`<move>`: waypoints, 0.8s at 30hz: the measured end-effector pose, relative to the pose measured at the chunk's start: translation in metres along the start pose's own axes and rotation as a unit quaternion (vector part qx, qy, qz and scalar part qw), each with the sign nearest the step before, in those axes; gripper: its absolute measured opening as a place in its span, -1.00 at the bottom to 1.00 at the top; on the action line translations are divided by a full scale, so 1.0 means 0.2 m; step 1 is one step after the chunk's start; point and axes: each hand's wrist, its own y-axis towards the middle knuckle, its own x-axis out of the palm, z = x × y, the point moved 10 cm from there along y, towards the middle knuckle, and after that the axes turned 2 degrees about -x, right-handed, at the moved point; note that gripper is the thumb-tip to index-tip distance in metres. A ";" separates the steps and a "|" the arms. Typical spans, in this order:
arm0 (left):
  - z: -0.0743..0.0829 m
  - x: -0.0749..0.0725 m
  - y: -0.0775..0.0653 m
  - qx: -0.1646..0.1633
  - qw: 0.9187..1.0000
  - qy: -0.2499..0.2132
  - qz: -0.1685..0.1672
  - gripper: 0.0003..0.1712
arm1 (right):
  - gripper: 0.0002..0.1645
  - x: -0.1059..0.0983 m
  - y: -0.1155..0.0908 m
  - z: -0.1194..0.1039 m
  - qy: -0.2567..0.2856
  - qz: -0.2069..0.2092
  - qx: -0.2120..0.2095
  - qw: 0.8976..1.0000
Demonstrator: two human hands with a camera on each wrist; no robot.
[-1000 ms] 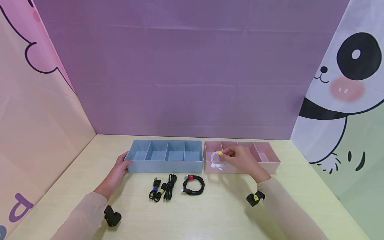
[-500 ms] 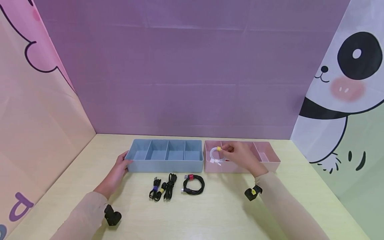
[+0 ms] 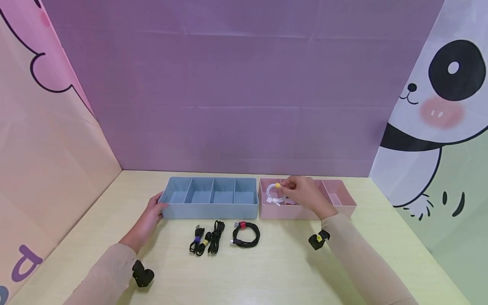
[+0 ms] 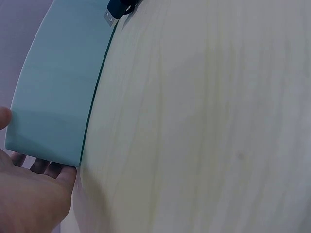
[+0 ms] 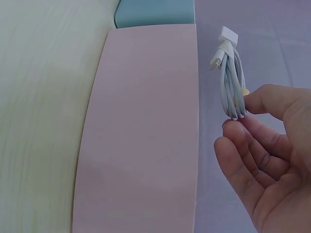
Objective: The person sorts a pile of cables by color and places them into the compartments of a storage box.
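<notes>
My right hand (image 3: 305,195) pinches a coiled white charging cable (image 3: 275,199) between thumb and fingertips, at its yellow tie. The coil hangs over the leftmost compartments of the pink divided box (image 3: 305,214). In the right wrist view, the cable's white plugs (image 5: 228,35) point away from my fingers, above the box's rim. My left hand (image 3: 153,210) holds the left end of the blue divided box (image 3: 213,212). The left wrist view shows the thumb (image 4: 4,117) at its rim and the other fingers against the end wall.
In front of the blue box lie several bundled black cables (image 3: 216,238), some with purple or yellow ties. A coiled black cable (image 3: 254,242) with a red tie lies right of them. Something small and red (image 3: 290,203) shows inside the pink box. A purple backdrop (image 3: 244,106) stands behind.
My right hand has lifted the white cable slightly and moved it back over the pink box, uncovering a bit of red inside. The left hand and the black cables have stayed put.
</notes>
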 end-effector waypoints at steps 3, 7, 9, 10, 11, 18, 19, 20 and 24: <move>0.00 0.00 0.00 0.001 1.000 -0.003 0.001 -0.21 | -0.78 0.00 0.00 0.01 -0.009 0.000 0.001 1.000; 0.01 0.00 -0.01 0.006 1.000 -0.002 0.002 -0.21 | -0.75 0.00 0.02 0.01 -0.010 -0.001 0.003 1.000; 0.01 0.00 -0.01 0.007 1.000 -0.002 0.002 -0.21 | -0.75 0.01 0.03 0.02 -0.012 -0.003 0.002 1.000; 0.01 0.00 -0.01 0.007 1.000 -0.001 0.003 -0.21 | -0.74 0.01 0.03 0.02 -0.013 -0.003 0.002 1.000; 0.01 0.00 -0.01 0.006 1.000 0.000 0.002 -0.21 | -0.74 0.01 0.04 0.02 -0.015 -0.004 0.002 1.000; 0.01 0.00 0.00 -0.003 1.000 -0.003 0.000 -0.20 | -0.75 0.02 0.06 0.03 -0.022 -0.002 0.003 1.000; 0.01 0.00 0.00 -0.003 1.000 -0.004 0.000 -0.21 | -0.76 0.02 0.06 0.03 -0.022 -0.002 0.000 1.000; 0.01 0.00 0.00 -0.003 1.000 -0.004 0.000 -0.21 | -0.76 0.03 0.07 0.03 -0.021 -0.003 0.000 1.000; 0.01 0.01 -0.01 -0.003 1.000 -0.004 -0.001 -0.21 | -0.76 0.04 0.08 0.03 -0.017 -0.009 -0.004 1.000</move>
